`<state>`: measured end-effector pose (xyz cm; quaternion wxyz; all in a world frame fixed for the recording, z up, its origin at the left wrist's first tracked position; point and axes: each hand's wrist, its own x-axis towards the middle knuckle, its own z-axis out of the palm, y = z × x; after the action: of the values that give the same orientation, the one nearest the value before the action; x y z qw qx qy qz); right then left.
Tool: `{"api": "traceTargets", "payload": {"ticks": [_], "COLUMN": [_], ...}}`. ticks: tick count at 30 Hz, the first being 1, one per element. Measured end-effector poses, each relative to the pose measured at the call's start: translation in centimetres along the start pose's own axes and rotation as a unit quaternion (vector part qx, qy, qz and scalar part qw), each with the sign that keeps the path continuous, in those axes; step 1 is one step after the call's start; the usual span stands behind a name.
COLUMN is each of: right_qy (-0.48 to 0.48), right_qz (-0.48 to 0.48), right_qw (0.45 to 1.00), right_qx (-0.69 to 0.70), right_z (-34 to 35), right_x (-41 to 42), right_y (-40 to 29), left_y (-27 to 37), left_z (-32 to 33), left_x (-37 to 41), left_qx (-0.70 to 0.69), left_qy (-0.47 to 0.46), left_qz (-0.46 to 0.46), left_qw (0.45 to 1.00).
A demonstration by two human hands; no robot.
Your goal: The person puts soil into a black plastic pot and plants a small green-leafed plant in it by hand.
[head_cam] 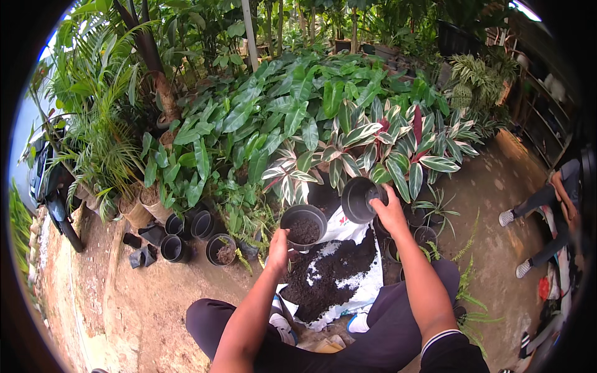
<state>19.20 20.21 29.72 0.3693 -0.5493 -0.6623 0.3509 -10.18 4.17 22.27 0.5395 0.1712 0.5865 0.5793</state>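
Observation:
My left hand (pixel 279 248) grips the rim of a black plastic pot (pixel 298 212) with dark potting soil (pixel 304 230) in its bottom. In my right hand (pixel 389 212) is a second black plastic pot (pixel 357 205), tilted so that its inside faces me; it looks bare apart from a few specks. Both pots are held up above a white plastic sack (pixel 373 279) spread on the ground between my feet. A heap of dark soil (pixel 322 293) lies on this sack, with white patches of sack showing through.
Several black pots (pixel 173 248) stand at the left. Broad-leaved green plants (pixel 280 102) and variegated plants (pixel 406 154) crowd the front. Fern fronds (pixel 471 298) lean beside my right knee. A motorcycle (pixel 56 200) is parked far left. Another person (pixel 536 205) sits at the far right.

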Motion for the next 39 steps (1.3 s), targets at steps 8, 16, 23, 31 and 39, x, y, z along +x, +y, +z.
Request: {"api": "traceTargets", "payload": {"ticks": [8,16,23,31,39], "right_qy": [-0.480,-0.268,-0.158,-0.136,-0.208], "right_qz": [0.181,0.104,0.004,-0.043,0.000], "right_qw": [0.707,0.928,0.963,0.963,0.958], "right_qx": [-0.487,-0.237,-0.219,-0.229,-0.198], "right_z": [1.2,17.0,22.1,25.3,26.4], "right_x": [0.9,2.5,3.2,4.7,4.6], "right_y": [8.2,6.4,7.7,10.5,9.5], "left_y": [2.0,1.6,4.5,3.2,3.5], "left_z": [-1.5,-2.7,-2.6,-4.3,-3.7], "left_x": [0.1,2.7,3.3,4.8,5.1], "left_qx": [-0.014,-0.020,-0.075,-0.045,-0.054], "left_qy": [0.034,0.068,0.118,0.164,0.159], "left_qz": [0.023,0.068,0.093,0.121,0.115], "left_qw": [0.999,0.995,0.986,0.978,0.979]}}
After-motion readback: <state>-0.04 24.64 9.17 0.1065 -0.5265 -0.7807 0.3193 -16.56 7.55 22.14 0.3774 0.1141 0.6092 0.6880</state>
